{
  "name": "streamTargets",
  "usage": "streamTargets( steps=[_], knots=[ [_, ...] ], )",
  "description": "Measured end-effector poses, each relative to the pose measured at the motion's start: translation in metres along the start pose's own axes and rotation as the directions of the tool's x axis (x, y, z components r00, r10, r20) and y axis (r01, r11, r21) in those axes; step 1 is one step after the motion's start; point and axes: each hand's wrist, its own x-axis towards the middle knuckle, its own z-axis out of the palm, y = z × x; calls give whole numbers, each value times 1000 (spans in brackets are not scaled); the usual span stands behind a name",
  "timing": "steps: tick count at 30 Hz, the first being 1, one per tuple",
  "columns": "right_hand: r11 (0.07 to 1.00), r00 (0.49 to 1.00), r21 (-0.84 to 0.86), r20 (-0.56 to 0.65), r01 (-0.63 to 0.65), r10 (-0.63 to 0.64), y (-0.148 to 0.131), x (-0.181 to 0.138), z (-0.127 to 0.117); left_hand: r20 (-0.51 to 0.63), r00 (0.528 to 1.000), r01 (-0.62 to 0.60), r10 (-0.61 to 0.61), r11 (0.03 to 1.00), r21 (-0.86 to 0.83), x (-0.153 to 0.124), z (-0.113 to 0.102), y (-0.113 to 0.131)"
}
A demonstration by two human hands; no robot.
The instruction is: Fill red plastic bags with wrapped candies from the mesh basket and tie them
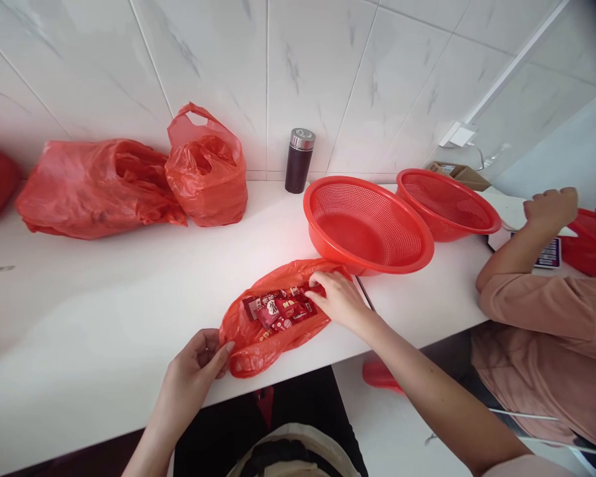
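A thin red plastic bag [278,354] lies spread on the white table [104,291], its mouth facing up. Inside it is a heap of small red snack packets [281,310] with white and gold print. My left hand [193,364] pinches the bag's left edge between thumb and fingers. Over the right end of the heap is my right hand [338,298], its thumb and forefinger curved but apart, close to the packets. The tips of its other fingers are hidden.
Two red mesh baskets [328,248] [432,232] stand beyond the bag. A dark thermos [298,162] is by the tiled wall. Full red bags [94,192] [208,185] sit at the back left. At right, a co-worker's arm [511,245] reaches over the table near a scale [549,253].
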Motion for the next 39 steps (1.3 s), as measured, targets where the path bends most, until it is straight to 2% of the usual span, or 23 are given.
streamTargets(
  steps=[4, 7, 10, 13, 17, 20, 22, 35, 39],
  knots=[
    [997, 998, 44, -32, 56, -54, -2, 5, 14, 2, 1000, -10, 10, 1000, -7, 1, 1, 0],
    [995, 998, 94, -54, 43, -38, 0, 7, 15, 1, 1000, -12, 12, 1000, -3, 0, 1, 2],
    [963, 999, 269, -36, 16, -7, 6, 6, 7, -5, 1000, -12, 12, 1000, 0, -1, 1, 3],
    [860, 1000, 509, 7, -25, 25, 12, 4, -2, 0, 1000, -16, 16, 1000, 5, -2, 0, 3],
    [649, 996, 756, 54, -85, 67, 14, 0, -9, -4, 1000, -22, 22, 1000, 9, -2, 1, 5],
    [521, 997, 850, 65, -78, 44, 13, -3, -10, -3, 1000, -18, 18, 1000, 14, -2, 1, 6],
    [476, 997, 876, 76, -82, 32, 13, -5, -10, -4, 1000, -21, 21, 1000, 18, -2, 1, 6],
    [384, 991, 915, 133, -123, 1, 6, -15, -18, -29, 999, -26, 27, 999, 27, -3, 2, 8],
    [469, 995, 878, 102, -94, 8, 5, -15, -17, -19, 1000, -22, 22, 999, 30, -2, 1, 5]
  ],
)
